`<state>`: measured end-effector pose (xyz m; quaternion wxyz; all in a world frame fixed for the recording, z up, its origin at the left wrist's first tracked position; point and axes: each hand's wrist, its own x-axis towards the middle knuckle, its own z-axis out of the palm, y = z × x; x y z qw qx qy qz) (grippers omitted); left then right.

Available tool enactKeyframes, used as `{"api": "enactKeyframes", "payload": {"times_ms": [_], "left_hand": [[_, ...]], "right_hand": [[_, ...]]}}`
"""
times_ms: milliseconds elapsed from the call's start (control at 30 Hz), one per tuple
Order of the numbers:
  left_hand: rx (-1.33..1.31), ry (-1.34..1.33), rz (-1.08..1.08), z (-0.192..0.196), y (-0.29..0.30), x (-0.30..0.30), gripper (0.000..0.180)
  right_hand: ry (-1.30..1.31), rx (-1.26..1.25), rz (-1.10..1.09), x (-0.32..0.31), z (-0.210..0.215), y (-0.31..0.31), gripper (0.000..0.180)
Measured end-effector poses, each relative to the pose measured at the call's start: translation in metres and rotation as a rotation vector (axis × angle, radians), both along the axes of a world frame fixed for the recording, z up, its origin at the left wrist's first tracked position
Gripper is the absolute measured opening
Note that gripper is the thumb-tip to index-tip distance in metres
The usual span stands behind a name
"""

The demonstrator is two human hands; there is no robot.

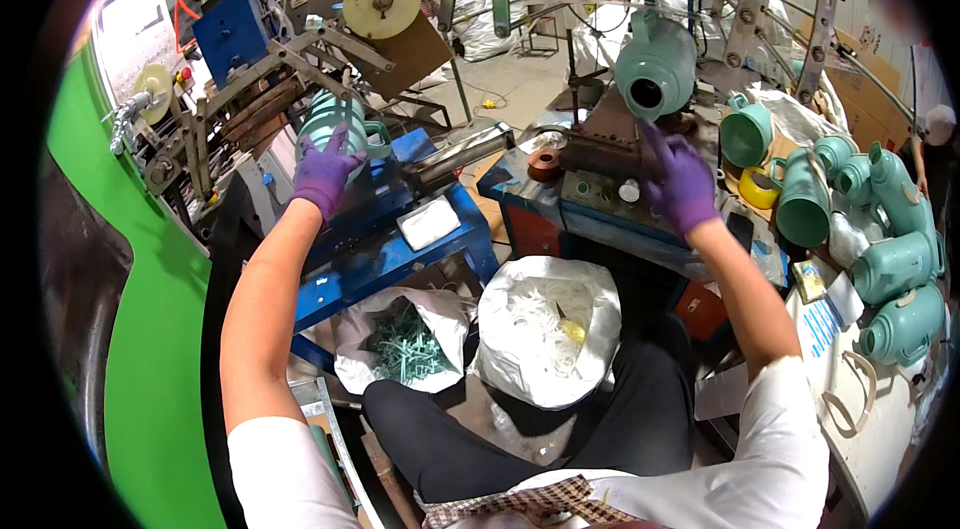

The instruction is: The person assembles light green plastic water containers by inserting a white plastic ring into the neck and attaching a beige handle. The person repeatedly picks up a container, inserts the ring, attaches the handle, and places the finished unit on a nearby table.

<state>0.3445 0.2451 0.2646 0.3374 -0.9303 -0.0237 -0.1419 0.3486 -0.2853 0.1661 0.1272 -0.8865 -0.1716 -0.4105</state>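
Observation:
My left hand (325, 172), in a purple glove, rests on a pale green ribbed jug shell (340, 115) lying in the left machine, its fingers closed against the near end. The shell's handle (378, 140) sticks out to the right. Also gloved in purple, my right hand (680, 179) is beside the metal block of the right machine (603, 151), fingers stretched upward and apart. Just above those fingertips, a green jug shell (655, 67) sits on the right machine with its dark round opening toward me. I see nothing held in the right hand.
Several green jug shells (893, 267) crowd the right-hand table beside a roll of yellow tape (757, 189). Between the machines and my knees stand a white sack of pale scraps (492, 349) and a bag of green strips (350, 369). A folded white cloth (428, 223) lies on the blue bench.

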Motion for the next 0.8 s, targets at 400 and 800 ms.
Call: {"api": "enactKeyframes", "payload": {"times_ms": [400, 800], "left_hand": [[-0.517, -0.253, -1.060, -0.023, -0.163, -0.120, 0.096], [-1.728, 0.282, -0.566, -0.062, -0.234, -0.176, 0.029]], "right_hand": [[-0.355, -0.312, 0.211, -0.089, 0.055, 0.014, 0.007], [0.225, 0.785, 0.101, -0.320, -0.021, -0.124, 0.063]]}}
